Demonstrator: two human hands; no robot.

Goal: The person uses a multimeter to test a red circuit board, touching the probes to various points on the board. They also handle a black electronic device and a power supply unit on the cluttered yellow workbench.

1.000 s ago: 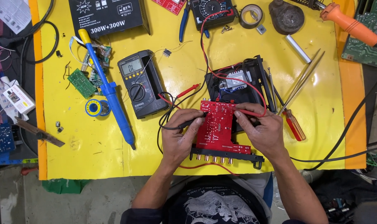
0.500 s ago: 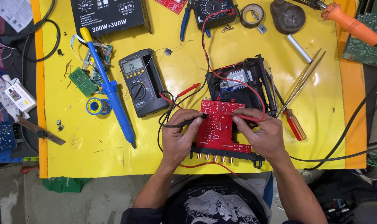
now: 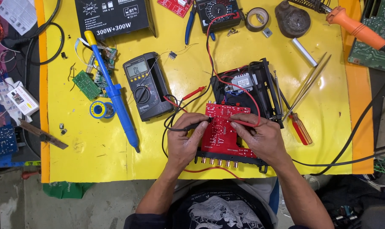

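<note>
A red circuit board (image 3: 221, 129) rests tilted over an open black amplifier chassis (image 3: 260, 89) on the yellow mat. My left hand (image 3: 184, 141) pinches a black test probe (image 3: 191, 126) whose tip touches the board's upper left. My right hand (image 3: 261, 138) grips a red test probe (image 3: 243, 123) pressed onto the board's upper right. Red and black leads run from the probes toward a dark grey multimeter (image 3: 146, 85) to the left, its display lit.
A blue desoldering pump (image 3: 112, 89), solder spool (image 3: 100, 110) and green boards (image 3: 87, 84) lie left. A red-handled screwdriver (image 3: 299, 126) and tweezers (image 3: 309, 82) lie right. An orange soldering iron (image 3: 355, 27), tape roll (image 3: 257, 18), second meter (image 3: 218, 12) and black box (image 3: 112, 18) sit at the back.
Both hands have shifted the probe tips a little across the upper part of the red board; the board and everything else stay put.
</note>
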